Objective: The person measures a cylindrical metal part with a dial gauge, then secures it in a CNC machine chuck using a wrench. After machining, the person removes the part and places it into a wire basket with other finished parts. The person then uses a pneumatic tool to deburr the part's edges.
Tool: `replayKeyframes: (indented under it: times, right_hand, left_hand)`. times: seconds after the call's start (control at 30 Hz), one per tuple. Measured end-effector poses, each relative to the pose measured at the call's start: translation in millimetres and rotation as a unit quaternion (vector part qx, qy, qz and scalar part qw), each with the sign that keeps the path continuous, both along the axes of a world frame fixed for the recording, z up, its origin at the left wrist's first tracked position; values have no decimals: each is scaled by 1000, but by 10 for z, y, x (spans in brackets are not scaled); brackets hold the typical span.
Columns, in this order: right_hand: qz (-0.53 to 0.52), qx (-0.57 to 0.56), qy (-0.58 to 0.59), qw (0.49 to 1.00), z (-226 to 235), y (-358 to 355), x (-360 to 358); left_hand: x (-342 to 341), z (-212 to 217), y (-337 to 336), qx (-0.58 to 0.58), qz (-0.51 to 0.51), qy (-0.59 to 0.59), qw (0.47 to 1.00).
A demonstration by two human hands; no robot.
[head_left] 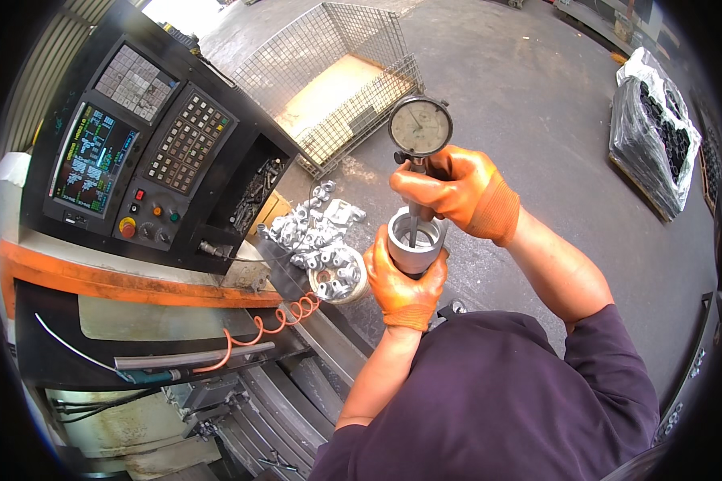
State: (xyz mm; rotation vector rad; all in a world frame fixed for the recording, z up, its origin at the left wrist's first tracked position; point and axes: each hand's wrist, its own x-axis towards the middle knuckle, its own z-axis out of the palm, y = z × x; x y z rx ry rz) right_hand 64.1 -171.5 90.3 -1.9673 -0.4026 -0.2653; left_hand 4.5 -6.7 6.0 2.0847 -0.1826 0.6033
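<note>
Both my hands wear orange gloves. My left hand is wrapped round a grey metal ring-shaped part, holding it with its bore facing up. My right hand grips the stem of a dial bore gauge above it. The gauge's round dial faces me, and its thin probe reaches down into the bore of the metal part. The tip of the probe is hidden inside the part.
A machine control panel stands at the left, with a coiled orange air hose below it. Many silvery metal castings are heaped beside my left hand. Beyond are a wire mesh cage and, far right, a plastic-wrapped pallet load.
</note>
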Motion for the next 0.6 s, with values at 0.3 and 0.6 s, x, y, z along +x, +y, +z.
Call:
replayKeyframes:
  times: [0.3,0.6]
  right_hand:
    - [-5,28,27,999,24,0,-13]
    - [-10,174,175,969,399,89,-166]
  left_hand:
    - [37,-28,-7,-15,-1,15,1000]
    - [41,-38,69,-17,-18,-30,999]
